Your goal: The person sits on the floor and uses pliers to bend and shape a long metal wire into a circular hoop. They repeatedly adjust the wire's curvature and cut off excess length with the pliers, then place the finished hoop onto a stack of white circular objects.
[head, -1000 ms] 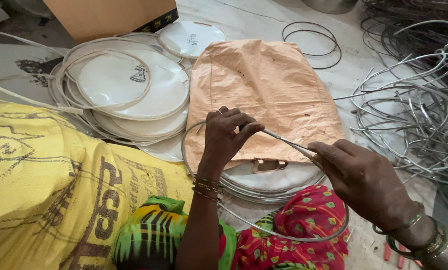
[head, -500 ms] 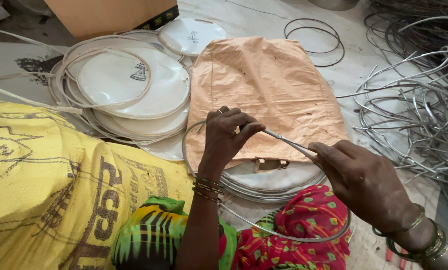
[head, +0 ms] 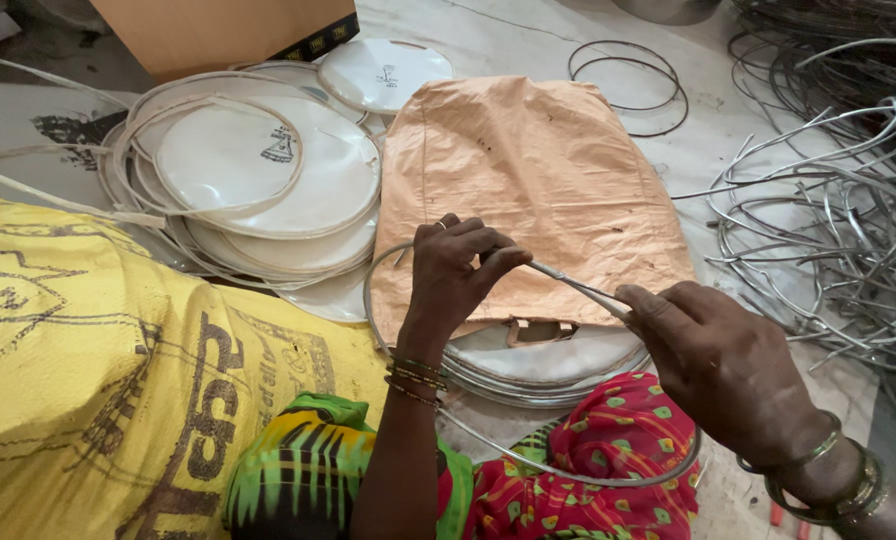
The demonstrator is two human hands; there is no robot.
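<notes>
Metal wire ring [head: 568, 470] loops across your lap, its two ends pinched between your left hand [head: 458, 275] and right hand [head: 713, 360], over the tan sack [head: 538, 170]. Loosen either pinch and the springy ends may whip apart (likely toward the tangled hoops [head: 828, 230] beyond).

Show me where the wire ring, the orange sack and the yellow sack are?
wire ring [head: 573, 282], head view, straight stretch between the hands.
orange sack [head: 538, 180], head view, middle of its top face.
yellow sack [head: 98, 370], head view, its broad side.

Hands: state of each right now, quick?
Left hand: closed, pinching the metal wire ring.
Right hand: closed, gripping the same ring's overlapping ends.
</notes>
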